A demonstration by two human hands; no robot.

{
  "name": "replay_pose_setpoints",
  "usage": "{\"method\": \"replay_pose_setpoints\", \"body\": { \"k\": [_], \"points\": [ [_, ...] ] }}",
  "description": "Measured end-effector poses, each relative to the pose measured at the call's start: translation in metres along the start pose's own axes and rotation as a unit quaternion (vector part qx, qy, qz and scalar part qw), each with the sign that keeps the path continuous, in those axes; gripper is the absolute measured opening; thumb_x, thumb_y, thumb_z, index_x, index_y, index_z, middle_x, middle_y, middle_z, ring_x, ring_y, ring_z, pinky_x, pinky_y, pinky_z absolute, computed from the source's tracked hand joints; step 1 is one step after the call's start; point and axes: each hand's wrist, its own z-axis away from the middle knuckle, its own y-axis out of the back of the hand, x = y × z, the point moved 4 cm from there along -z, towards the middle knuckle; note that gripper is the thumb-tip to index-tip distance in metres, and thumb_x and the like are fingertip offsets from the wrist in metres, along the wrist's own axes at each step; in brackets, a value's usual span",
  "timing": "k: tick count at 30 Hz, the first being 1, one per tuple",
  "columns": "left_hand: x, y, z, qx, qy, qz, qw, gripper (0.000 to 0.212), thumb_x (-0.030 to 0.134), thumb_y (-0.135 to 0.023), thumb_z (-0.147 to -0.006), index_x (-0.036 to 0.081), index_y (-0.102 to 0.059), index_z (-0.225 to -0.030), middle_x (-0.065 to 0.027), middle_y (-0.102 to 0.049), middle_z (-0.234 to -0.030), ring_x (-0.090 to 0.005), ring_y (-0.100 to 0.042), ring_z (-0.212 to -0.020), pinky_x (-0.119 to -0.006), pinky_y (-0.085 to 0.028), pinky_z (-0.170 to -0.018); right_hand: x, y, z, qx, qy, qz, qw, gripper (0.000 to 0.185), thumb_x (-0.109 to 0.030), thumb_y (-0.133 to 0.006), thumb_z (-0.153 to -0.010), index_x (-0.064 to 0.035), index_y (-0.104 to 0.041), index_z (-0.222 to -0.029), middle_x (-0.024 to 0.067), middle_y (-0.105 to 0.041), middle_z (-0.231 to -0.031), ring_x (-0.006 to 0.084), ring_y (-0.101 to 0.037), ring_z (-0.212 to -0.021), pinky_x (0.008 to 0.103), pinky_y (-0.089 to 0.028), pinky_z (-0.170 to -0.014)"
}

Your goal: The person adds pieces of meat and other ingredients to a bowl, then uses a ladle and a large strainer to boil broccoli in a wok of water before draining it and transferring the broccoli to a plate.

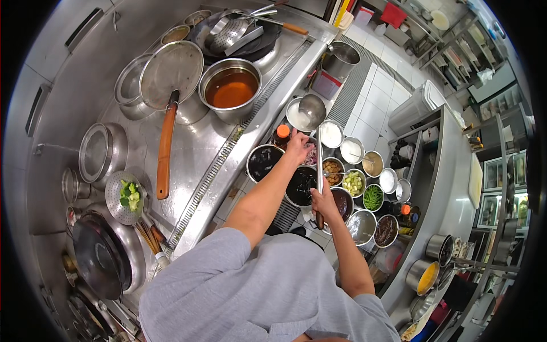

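Observation:
My right hand (pixel 323 201) grips the long handle of a steel ladle (pixel 319 162). Its round bowl (pixel 312 110) is over a pot of white granular contents (pixel 295 112). My left hand (pixel 297 148) reaches in beside a bottle with an orange cap (pixel 283 131), above a container of chopped red onion (pixel 310 154). Whether its fingers hold anything is hidden by the hand. Two pots of dark liquid, one on the left (pixel 266 163) and one in the middle (pixel 301 184), stand below my forearm and between my hands.
Several seasoning containers crowd the right, among them cut green vegetables (pixel 373 197) and dark brown sauce (pixel 386 231). On the steel range to the left are a pot of amber liquid (pixel 230 87), a wood-handled strainer (pixel 172 77), broccoli on a perforated skimmer (pixel 128 196), and a dark wok (pixel 96 254).

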Motion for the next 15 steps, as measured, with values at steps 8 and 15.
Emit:
{"method": "replay_pose_setpoints", "body": {
  "k": [8, 15],
  "points": [
    [-0.003, 0.000, 0.002, 0.010, 0.013, -0.022, 1.000, 0.078, 0.007, -0.052, -0.076, 0.029, -0.020, -0.144, -0.0030, -0.029, -0.142, -0.0254, -0.033, -0.126, -0.047, -0.041, -0.087, -0.027, -0.001, 0.008, -0.099, -0.085, -0.261, 0.957, 0.029, -0.013, -0.048, -0.094, -0.0216, -0.042, -0.122, -0.0043, -0.037, -0.061, 0.0038, -0.032, -0.039, 0.0229, -0.032, -0.035],
    [-0.003, 0.001, 0.051, 0.003, -0.015, -0.097, 0.995, 0.068, 0.014, -0.054, -0.085, 0.011, -0.021, -0.144, -0.0066, -0.042, -0.134, -0.0204, -0.048, -0.109, -0.040, -0.046, -0.087, -0.046, 0.000, 0.037, -0.169, -0.041, -0.259, 0.950, 0.037, -0.010, -0.049, -0.092, -0.0157, -0.038, -0.127, -0.0019, -0.037, -0.064, 0.0054, -0.034, -0.040, 0.0241, -0.033, -0.034]
  ]
}}
